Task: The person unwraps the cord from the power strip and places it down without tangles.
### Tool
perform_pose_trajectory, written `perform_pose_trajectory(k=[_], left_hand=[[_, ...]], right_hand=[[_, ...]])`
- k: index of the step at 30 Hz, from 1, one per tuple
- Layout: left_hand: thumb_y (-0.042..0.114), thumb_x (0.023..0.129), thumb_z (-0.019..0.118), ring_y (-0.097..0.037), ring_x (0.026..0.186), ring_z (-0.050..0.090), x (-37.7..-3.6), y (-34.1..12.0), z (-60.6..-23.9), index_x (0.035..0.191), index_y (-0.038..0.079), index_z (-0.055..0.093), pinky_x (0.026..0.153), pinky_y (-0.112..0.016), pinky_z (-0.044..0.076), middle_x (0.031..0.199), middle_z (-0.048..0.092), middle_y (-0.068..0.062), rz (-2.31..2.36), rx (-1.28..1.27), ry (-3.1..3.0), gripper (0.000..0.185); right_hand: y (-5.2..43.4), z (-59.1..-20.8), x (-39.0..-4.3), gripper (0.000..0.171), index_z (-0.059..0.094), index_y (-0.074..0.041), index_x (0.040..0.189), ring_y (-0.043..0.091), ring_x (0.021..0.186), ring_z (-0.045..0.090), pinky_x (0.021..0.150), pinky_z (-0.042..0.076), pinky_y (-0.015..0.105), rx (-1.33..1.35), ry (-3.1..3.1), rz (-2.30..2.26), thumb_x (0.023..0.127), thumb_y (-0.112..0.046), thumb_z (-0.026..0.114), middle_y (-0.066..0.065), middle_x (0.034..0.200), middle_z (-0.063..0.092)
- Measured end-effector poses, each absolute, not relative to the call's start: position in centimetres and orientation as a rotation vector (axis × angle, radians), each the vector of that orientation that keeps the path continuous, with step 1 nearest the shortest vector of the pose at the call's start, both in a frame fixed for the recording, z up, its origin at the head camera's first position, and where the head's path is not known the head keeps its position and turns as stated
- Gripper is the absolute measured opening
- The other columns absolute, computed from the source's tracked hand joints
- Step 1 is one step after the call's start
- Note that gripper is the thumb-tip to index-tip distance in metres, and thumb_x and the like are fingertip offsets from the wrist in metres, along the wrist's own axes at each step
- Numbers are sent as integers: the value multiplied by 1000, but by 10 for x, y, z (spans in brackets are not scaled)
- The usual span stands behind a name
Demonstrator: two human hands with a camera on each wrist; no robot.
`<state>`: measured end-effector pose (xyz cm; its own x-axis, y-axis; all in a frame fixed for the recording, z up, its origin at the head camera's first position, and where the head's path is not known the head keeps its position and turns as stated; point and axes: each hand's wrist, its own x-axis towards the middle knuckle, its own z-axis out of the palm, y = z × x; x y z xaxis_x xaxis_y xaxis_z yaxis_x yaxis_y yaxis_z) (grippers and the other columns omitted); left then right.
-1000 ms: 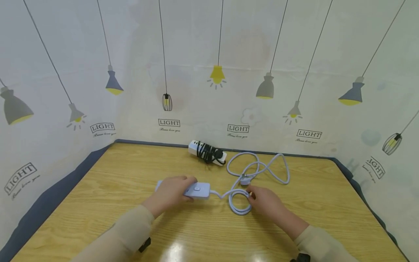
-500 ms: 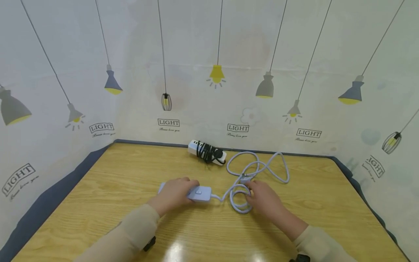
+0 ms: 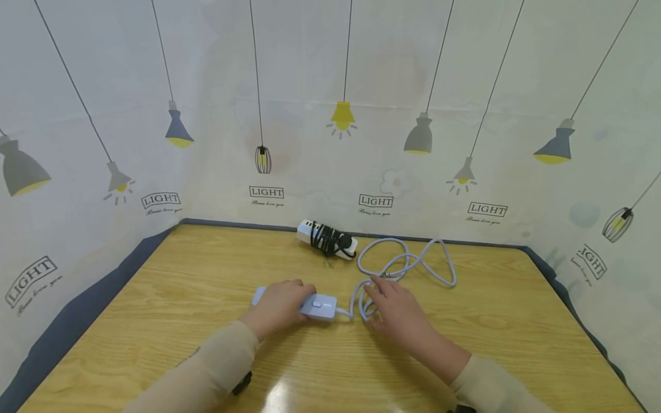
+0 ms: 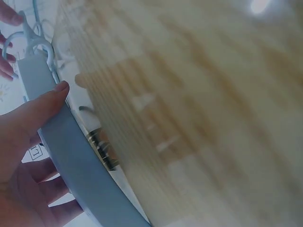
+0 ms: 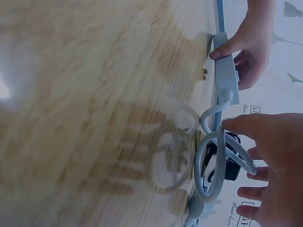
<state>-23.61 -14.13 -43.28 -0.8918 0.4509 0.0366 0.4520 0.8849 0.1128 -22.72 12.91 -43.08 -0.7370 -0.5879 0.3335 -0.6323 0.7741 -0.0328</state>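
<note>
My left hand [image 3: 281, 305] grips a white power strip [image 3: 321, 307] lying on the table, its thumb along the near side. In the left wrist view the strip [image 4: 78, 146] lies between that thumb and the fingers. A white cord leaves the strip's right end and runs into a small coil [image 5: 220, 163]. Over this coil is my right hand [image 3: 405, 314], fingers spread and loosely extended. The right wrist view has its thumb tip touching a loop while the other fingers reach past the far side. The cord's plug [image 5: 201, 206] is mostly hidden by the right hand in the head view.
Behind, by the table's back edge, lies a second white power strip [image 3: 306, 230] wrapped in its black cord [image 3: 327, 240]. Loose loops of white cord [image 3: 448, 261] spread at the back right. A lamp-printed backdrop [image 3: 320, 69] borders the wooden table [image 3: 196, 275].
My right hand has moved left over the coil and its fingers have spread from their earlier pinch. The coil has shifted toward the strip. My left hand has slid slightly right with the strip.
</note>
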Motion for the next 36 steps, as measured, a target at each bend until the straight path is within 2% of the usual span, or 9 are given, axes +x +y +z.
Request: perform_pose_trajectory(k=[5, 13, 17, 21, 25, 30, 36], left_hand=[[30, 75, 85, -21, 90, 62, -236, -143, -428, 119, 13, 64, 78, -38, 52, 102, 65, -5, -208, -679, -3066, 52], [32, 73, 87, -26, 97, 61, -237, -170, -422, 124, 9, 63, 84, -43, 50, 110, 64, -10, -241, -515, -3106, 61], [34, 76, 84, -31, 107, 59, -238, -192, -420, 129, 6, 60, 91, -47, 48, 119, 61, -16, -265, -410, -3144, 65], [35, 81, 79, -36, 112, 57, -238, -210, -415, 130, 1, 58, 96, -50, 44, 123, 60, -20, -352, -336, -3186, 63], [31, 87, 75, -34, 107, 60, -236, -219, -410, 129, -2, 58, 93, -50, 46, 116, 64, -18, -512, -309, -3231, 56], [28, 91, 70, -30, 101, 62, -240, -218, -411, 133, -3, 54, 90, -48, 47, 110, 65, -15, -612, -281, -3269, 55], [28, 91, 70, -33, 112, 58, -248, -211, -418, 145, 0, 41, 98, -50, 42, 122, 61, -19, -688, -234, -3269, 67]], right_hand=[[126, -431, -230, 72, 59, -3, 131, 40, 120, 50, 93, 44, 54, 880, -2754, 117, 73, -38, 85, 21, 141, 47], [128, -432, -229, 70, 61, -5, 128, 40, 116, 53, 88, 47, 53, 850, -2763, 43, 73, -41, 84, 20, 135, 51], [131, -433, -228, 70, 60, -5, 129, 40, 115, 53, 89, 46, 54, 841, -2771, 34, 73, -40, 84, 19, 134, 52], [133, -435, -227, 67, 61, -6, 126, 38, 107, 56, 87, 47, 53, 838, -2772, 26, 71, -38, 83, 16, 124, 56], [136, -438, -228, 66, 62, -7, 122, 33, 96, 57, 81, 48, 50, 830, -2785, 11, 67, -36, 84, 11, 109, 56], [138, -440, -229, 71, 60, -4, 125, 33, 95, 57, 81, 47, 50, 820, -2829, 3, 67, -38, 83, 11, 109, 56], [139, -438, -228, 67, 60, -4, 124, 32, 94, 57, 79, 47, 49, 822, -2832, -13, 72, -41, 80, 11, 107, 57]])
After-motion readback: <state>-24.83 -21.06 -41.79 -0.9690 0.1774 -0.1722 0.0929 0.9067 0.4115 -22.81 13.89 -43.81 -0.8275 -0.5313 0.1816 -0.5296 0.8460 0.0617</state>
